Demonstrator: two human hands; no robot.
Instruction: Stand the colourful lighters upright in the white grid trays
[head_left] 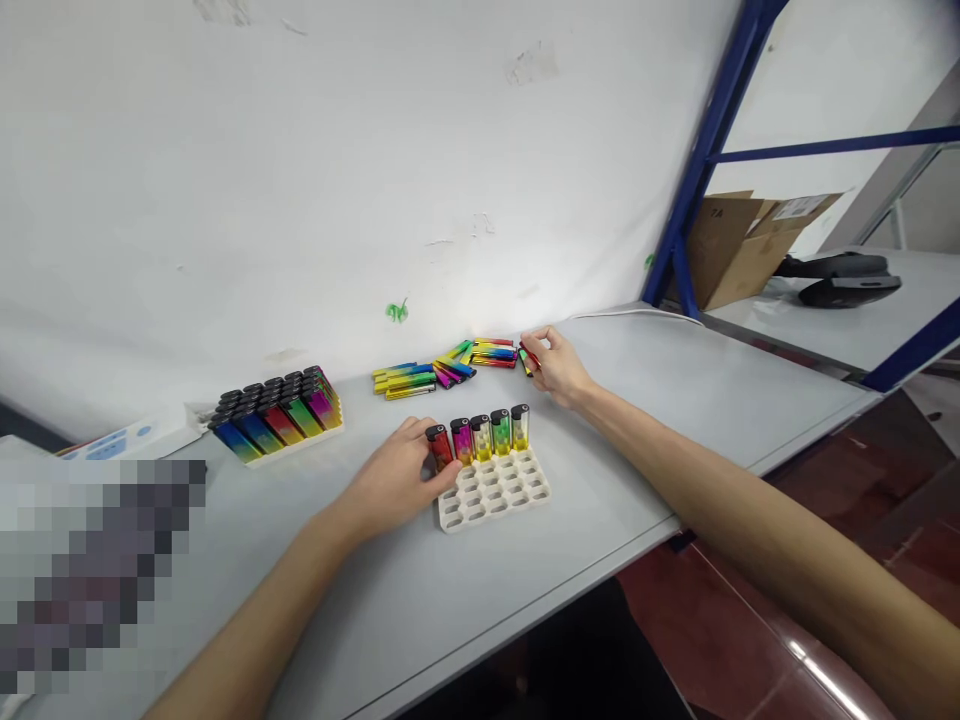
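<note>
A white slotted tray (495,492) lies on the grey table, with a back row of several colourful lighters (487,433) standing upright in it. My left hand (394,478) rests at the tray's left edge, fingers curled against the red lighter (439,447) at the row's left end. My right hand (556,363) reaches to the far side of the table, fingers pinched on a lighter (526,359) at the right end of a loose pile of rainbow lighters (442,365) lying flat by the wall.
A full tray of lighters (276,412) stands at the left. A white device (127,438) lies beyond it. A blue shelf frame (701,150), a cardboard box (739,245) and a second table with a black tool (844,278) stand right.
</note>
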